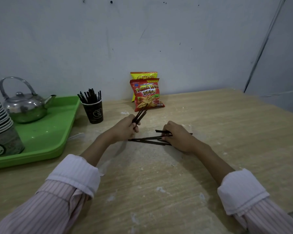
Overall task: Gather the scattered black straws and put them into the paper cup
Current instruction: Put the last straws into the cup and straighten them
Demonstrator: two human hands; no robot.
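Note:
A dark paper cup [94, 111] stands on the wooden table beside the green tray, with several black straws [90, 96] upright in it. My left hand [125, 128] is shut on a few black straws [141, 113] that point up and away, a little right of the cup. My right hand [178, 135] rests on the table with its fingers closed over loose black straws [162, 132]. More black straws [147, 140] lie flat on the table between my hands, partly hidden under my right hand.
A green tray [57, 141] at the left holds a metal kettle [24, 105] and a stack of paper cups [0, 125]. Two snack bags [146, 93] lean on the wall behind the straws. The table's right edge [277, 108] runs diagonally.

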